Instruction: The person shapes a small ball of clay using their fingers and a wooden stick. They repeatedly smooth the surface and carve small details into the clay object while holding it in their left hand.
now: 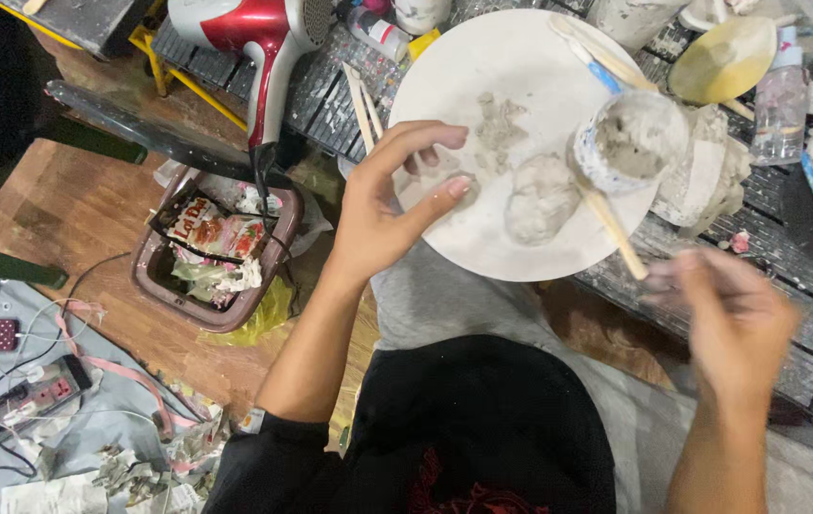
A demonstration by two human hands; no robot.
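The left hand (382,214) rests at the near-left rim of a round white plate (482,57) on the tabletop (330,105), fingers curled loosely with the thumb and forefinger bent toward each other over the plate's edge – it may be pinching a small bit of grey clay, but that cannot be told for sure. On the plate lie a lump of grey clay (539,198) and some thinner smears of the same stuff above it. A small clay-caked cup (630,143) sits at the plate's right edge, with a wooden stick (616,233) slanting down from it toward the right hand (734,319). That hand is blurred, fingers drawn together near the stick's lower end – whether it grips the stick cannot be told. Behind the plate lie a red and white hair dryer (254,29), a pair of wooden sticks (363,105) and a small plastic bottle (779,100). Below on the wooden floor stands a brown bin (154,286) of wrappers, with a power strip (45,390) near it
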